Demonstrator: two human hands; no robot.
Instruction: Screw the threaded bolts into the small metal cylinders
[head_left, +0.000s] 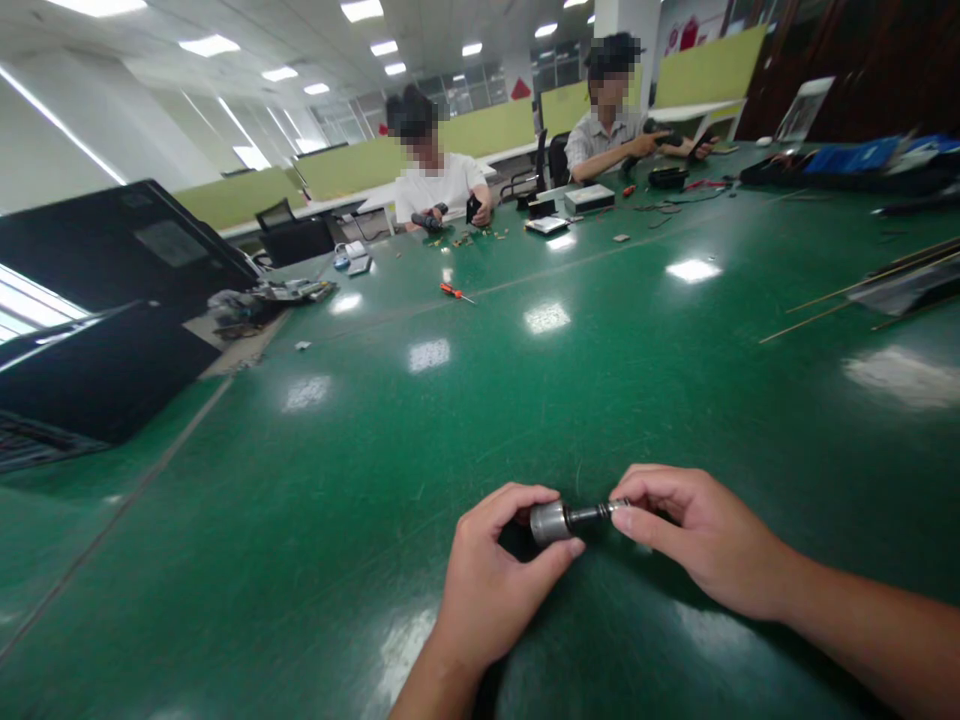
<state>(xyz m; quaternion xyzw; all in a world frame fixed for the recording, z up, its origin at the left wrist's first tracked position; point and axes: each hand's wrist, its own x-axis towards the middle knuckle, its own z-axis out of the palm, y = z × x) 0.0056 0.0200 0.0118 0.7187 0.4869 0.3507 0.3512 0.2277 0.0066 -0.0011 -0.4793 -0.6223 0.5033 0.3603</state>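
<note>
Low in the head view, a metal part with a thick grey cylinder (550,523) and a thin, dark, stepped shaft (585,515) is held above or on the green table (360,480). My left hand (499,570) grips the cylinder between thumb and fingers. On the right, my right hand (686,535) pinches the far end of the shaft, and its fingertips hide part of that end. The part lies nearly level, with the shaft pointing right. Whether it touches the tabletop, I cannot tell.
An orange screwdriver (456,292) lies further up the table. A large black case-like object (112,350) stands at the left. Thin rods (847,298) lie at the right. Across the table, two people (442,185) handle dark tools among small parts and a grey box (589,198).
</note>
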